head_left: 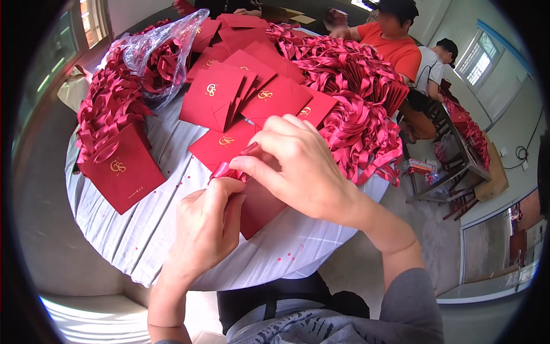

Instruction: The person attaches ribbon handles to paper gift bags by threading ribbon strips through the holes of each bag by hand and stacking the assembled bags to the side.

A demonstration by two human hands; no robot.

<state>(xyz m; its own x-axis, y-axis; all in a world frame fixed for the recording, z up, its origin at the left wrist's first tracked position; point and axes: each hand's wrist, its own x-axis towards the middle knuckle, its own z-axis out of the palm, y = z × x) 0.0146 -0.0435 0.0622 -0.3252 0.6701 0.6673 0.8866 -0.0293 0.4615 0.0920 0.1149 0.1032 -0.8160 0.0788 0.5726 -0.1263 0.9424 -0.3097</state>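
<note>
Above the near part of the table, my left hand (204, 232) pinches a shiny red ribbon (222, 171) between thumb and fingers. My right hand (298, 163) is closed on the same ribbon from the other side, thumb against forefinger. Below both hands lies a dark red paper bag (260, 211), partly hidden by them; whether the ribbon is fixed to it cannot be made out. Just beyond my fingers, another red bag (215, 148) with a gold emblem lies flat.
Stacked red bags (213, 94) fill the middle of the white-covered round table (132, 241). Ribboned bags (366, 129) pile up at right, more (109, 109) at left beside a clear plastic bag (180, 63). A person in orange (395, 51) sits far right; another (432, 66) is behind.
</note>
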